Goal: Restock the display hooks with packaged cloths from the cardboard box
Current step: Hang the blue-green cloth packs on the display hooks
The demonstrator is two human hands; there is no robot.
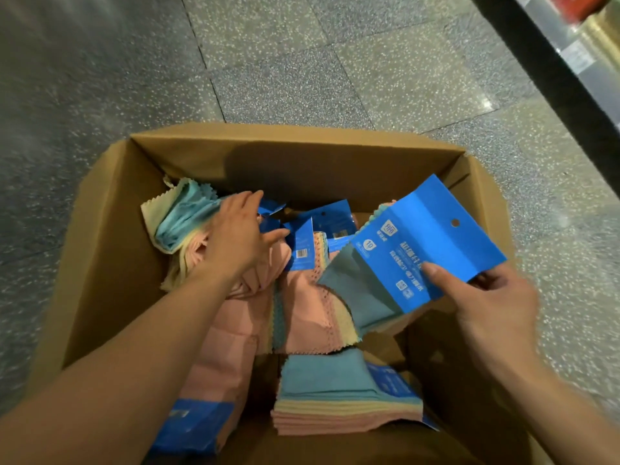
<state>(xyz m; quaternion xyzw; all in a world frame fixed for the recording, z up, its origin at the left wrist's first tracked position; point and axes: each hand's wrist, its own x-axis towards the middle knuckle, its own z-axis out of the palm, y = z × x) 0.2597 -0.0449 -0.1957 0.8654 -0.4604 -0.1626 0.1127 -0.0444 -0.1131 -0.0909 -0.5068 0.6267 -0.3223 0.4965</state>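
Note:
An open cardboard box sits on the floor below me, filled with several packs of pink, yellow and teal cloths with blue card headers. My right hand pinches the blue header of one cloth pack, held tilted above the box's right side, its teal cloth hanging toward the left. My left hand reaches into the box with fingers extended, resting on a pink cloth pack near other blue headers. Another stacked pack lies at the near side of the box.
Speckled grey floor tiles surround the box. A dark shelf base with a metal edge runs along the upper right. No display hooks are in view.

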